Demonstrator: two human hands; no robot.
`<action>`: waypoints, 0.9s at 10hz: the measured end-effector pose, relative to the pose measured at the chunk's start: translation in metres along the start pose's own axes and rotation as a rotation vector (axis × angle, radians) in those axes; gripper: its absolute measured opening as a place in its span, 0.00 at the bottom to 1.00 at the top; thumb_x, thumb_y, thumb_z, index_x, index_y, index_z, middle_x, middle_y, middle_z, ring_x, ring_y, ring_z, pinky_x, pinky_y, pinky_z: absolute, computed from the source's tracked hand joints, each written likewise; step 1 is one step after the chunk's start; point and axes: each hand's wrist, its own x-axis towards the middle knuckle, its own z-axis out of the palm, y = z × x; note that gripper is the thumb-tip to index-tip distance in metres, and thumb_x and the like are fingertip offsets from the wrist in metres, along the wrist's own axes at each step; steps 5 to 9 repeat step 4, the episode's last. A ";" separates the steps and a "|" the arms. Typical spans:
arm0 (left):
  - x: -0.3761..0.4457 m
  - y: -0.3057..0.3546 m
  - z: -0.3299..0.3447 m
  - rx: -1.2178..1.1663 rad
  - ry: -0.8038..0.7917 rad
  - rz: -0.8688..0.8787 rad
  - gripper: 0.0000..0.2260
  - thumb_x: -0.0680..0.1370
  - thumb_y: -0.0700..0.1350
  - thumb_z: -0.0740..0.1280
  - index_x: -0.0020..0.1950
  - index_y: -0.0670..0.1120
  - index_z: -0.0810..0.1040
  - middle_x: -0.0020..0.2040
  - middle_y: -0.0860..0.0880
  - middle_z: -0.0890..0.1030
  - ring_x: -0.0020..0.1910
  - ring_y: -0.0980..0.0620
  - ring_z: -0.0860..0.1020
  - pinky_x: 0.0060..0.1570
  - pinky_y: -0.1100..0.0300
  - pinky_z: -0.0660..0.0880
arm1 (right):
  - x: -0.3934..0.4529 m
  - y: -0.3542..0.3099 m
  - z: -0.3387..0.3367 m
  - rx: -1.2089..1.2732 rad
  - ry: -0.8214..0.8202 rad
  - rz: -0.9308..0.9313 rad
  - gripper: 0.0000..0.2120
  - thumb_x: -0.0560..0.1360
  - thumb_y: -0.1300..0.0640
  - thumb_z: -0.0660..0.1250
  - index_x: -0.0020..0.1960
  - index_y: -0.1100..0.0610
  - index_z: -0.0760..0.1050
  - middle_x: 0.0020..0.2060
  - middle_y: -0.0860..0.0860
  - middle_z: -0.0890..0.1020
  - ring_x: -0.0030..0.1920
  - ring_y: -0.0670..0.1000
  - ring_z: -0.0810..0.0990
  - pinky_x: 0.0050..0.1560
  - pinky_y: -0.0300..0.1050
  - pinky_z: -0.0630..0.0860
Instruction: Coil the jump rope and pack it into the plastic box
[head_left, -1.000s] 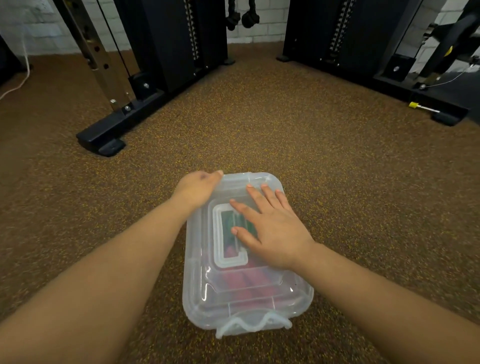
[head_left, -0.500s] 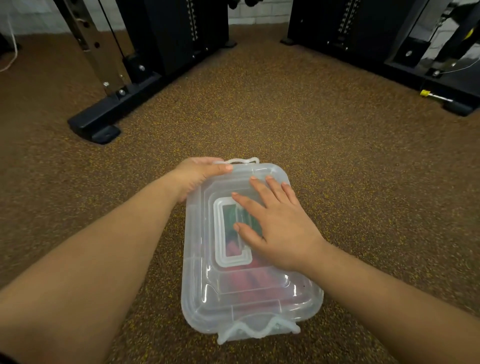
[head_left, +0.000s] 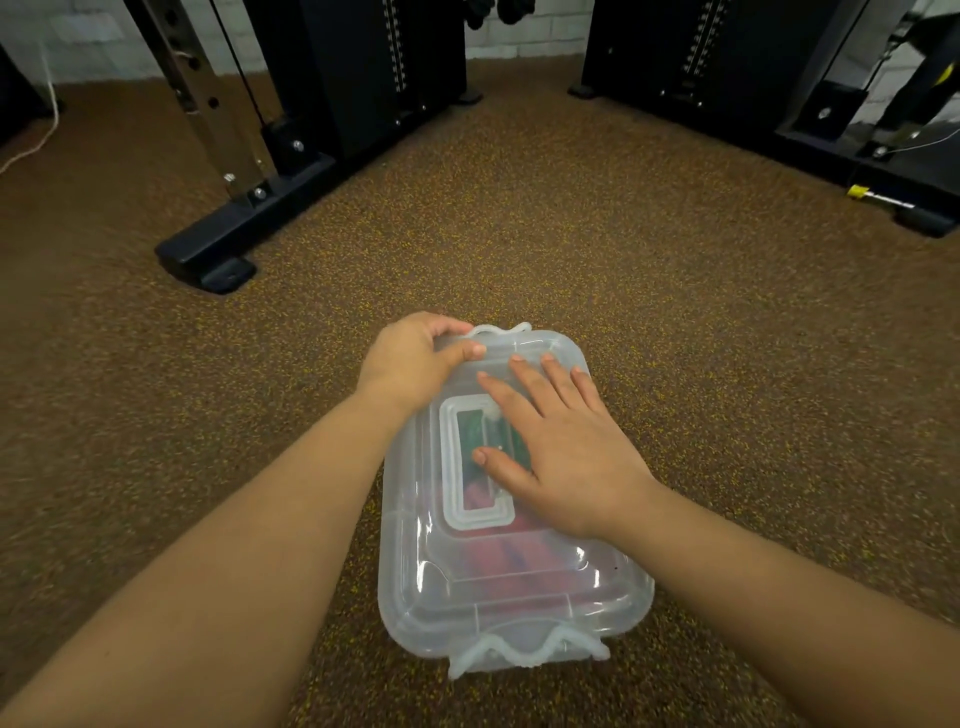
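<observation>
Low in the centre of the frame, the clear plastic box (head_left: 511, 587) is sitting lidded on the speckled floor (head_left: 675, 322), red and green rope (head_left: 498, 556) showing inside. The left hand (head_left: 415, 358) is gripping its far-left corner; the right hand (head_left: 563, 449) is lying flat, fingers spread, on the lid (head_left: 415, 519).

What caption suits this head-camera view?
Right hand flat on the lid, left hand at its far latch.
</observation>
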 end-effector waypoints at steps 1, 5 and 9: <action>-0.010 0.002 0.000 0.210 -0.019 0.099 0.17 0.79 0.53 0.61 0.67 0.53 0.75 0.70 0.50 0.73 0.68 0.50 0.71 0.68 0.54 0.66 | 0.000 -0.001 0.000 -0.029 0.001 0.012 0.37 0.75 0.33 0.45 0.78 0.51 0.43 0.79 0.52 0.46 0.78 0.56 0.39 0.76 0.54 0.38; -0.040 0.024 -0.023 0.368 -0.193 0.086 0.22 0.82 0.50 0.55 0.75 0.46 0.61 0.76 0.43 0.62 0.75 0.45 0.59 0.73 0.56 0.55 | 0.011 -0.005 -0.021 0.001 -0.107 0.048 0.38 0.74 0.32 0.50 0.77 0.53 0.53 0.77 0.55 0.55 0.77 0.57 0.50 0.76 0.56 0.48; -0.040 0.024 -0.023 0.368 -0.193 0.086 0.22 0.82 0.50 0.55 0.75 0.46 0.61 0.76 0.43 0.62 0.75 0.45 0.59 0.73 0.56 0.55 | 0.011 -0.005 -0.021 0.001 -0.107 0.048 0.38 0.74 0.32 0.50 0.77 0.53 0.53 0.77 0.55 0.55 0.77 0.57 0.50 0.76 0.56 0.48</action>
